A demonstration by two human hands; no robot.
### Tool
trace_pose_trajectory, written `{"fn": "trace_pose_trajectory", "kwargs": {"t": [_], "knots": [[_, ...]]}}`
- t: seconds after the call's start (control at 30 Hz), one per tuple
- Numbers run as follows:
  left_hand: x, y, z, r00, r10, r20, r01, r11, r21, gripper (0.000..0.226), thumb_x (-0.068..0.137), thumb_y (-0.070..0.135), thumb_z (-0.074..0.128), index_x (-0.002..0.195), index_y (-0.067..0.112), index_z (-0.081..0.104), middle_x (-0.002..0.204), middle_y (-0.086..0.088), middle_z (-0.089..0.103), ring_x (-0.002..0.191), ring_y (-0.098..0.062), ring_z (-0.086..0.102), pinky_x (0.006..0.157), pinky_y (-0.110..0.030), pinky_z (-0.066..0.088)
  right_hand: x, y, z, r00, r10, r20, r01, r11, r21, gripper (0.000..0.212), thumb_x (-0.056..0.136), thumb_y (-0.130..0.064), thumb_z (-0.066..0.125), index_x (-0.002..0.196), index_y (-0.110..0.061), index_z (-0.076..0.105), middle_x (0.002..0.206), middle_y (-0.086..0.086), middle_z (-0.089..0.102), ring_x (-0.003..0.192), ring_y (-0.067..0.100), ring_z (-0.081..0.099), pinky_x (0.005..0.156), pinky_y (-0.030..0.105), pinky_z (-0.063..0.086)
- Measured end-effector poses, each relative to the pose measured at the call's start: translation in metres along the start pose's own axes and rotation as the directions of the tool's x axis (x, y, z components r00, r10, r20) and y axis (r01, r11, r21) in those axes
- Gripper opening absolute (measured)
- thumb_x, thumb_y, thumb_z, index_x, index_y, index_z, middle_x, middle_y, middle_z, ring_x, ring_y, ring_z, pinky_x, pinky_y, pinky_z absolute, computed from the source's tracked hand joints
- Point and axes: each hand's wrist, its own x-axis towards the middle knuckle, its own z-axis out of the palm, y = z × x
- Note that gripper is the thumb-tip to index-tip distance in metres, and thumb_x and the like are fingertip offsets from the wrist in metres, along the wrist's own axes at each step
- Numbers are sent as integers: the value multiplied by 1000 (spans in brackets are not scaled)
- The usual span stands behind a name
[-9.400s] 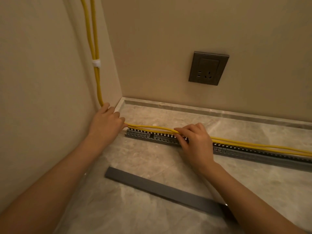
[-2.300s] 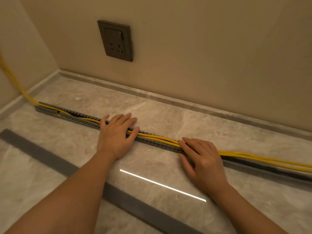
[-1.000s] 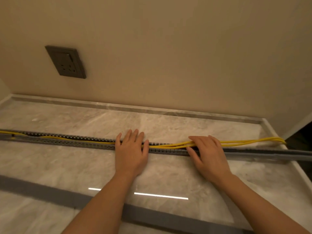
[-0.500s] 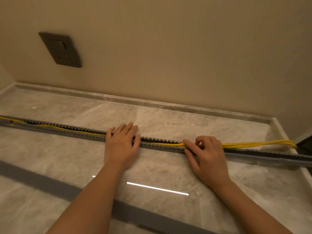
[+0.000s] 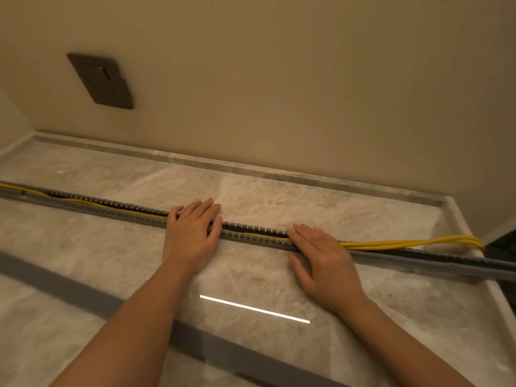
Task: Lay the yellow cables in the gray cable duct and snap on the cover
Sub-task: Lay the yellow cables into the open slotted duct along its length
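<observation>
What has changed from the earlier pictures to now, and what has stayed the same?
The left hand and the right hand slid right along the duct, away from its left end, pressing the cables into it. The right hand, which pinched the cables a moment ago, now lies flat on them. Right of it the cables still lie loose. The cover stays on the floor, unused.
</observation>
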Motion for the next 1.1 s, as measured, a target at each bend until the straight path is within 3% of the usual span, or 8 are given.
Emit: {"fn": "trace_pose_trajectory", "kwargs": {"t": [0.17, 0.33, 0.57, 0.73, 0.83, 0.97, 1.1], "knots": [[-4, 4, -4, 1000, -5, 22, 4, 997, 78, 62, 91, 44, 8, 140, 24, 40, 150, 3, 37, 142, -16, 23, 115, -44, 6, 0, 0, -1, 1000, 2, 30, -3, 998, 55, 41, 82, -22, 61, 120, -8, 64, 125, 9, 63, 116, 22, 60, 105, 36, 34], [-12, 27, -10, 996, 87, 37, -93, 974, 208, 73, 87, 49, -5, 146, 21, 29, 154, 2, 27, 145, -17, 16, 116, -47, 0, 0, -1, -8, 999, 41, -3, -40, 983, 178, 39, 83, -18, 58, 120, -8, 64, 121, 8, 66, 113, 23, 61, 105, 34, 30], [-21, 120, 4, 990, 131, 54, -128, 990, -56, 54, 99, 41, 21, 149, 23, 14, 159, 5, 4, 146, -12, -4, 117, -43, -7, -5, 7, -19, 987, 158, -37, -120, 863, 490, 37, 90, -19, 48, 124, -7, 60, 121, 6, 65, 111, 16, 61, 96, 25, 45], [-27, 181, 0, 998, 51, -28, -58, 925, -374, 47, 101, 28, 24, 147, 17, 23, 158, 3, 9, 145, -11, -2, 118, -40, -6, -9, 26, -41, 973, 212, -90, -134, 840, 527, 36, 94, -21, 42, 118, -7, 64, 117, 5, 67, 106, 11, 62, 94, 21, 46], [-26, 206, 0, 993, 108, -55, -121, 912, -393, 47, 100, 29, 28, 146, 17, 26, 158, 4, 12, 145, -10, 0, 118, -40, -6, -8, 52, -69, 972, 235, -12, -199, 847, 494, 40, 95, -29, 36, 113, -12, 67, 109, 2, 70, 100, 12, 64, 89, 31, 51], [-25, 229, 14, 999, 47, 22, -38, 948, -317, 50, 100, 37, 21, 147, 22, 21, 158, 6, 9, 145, -11, -1, 116, -44, -8, -12, 97, -111, 944, 300, 141, -330, 816, 474, 46, 100, -40, 31, 107, -16, 70, 102, -1, 72, 97, 9, 65, 91, 35, 50], [-30, 231, 31, 1000, 26, 4, -25, 993, -120, 49, 100, 39, 19, 144, 24, 32, 155, 5, 24, 145, -14, 11, 117, -44, -4, -21, 152, -158, 841, 353, 410, -525, 713, 464, 68, 79, -71, 15, 102, -33, 66, 99, -10, 68, 97, 3, 62, 92, 31, 48]]}}
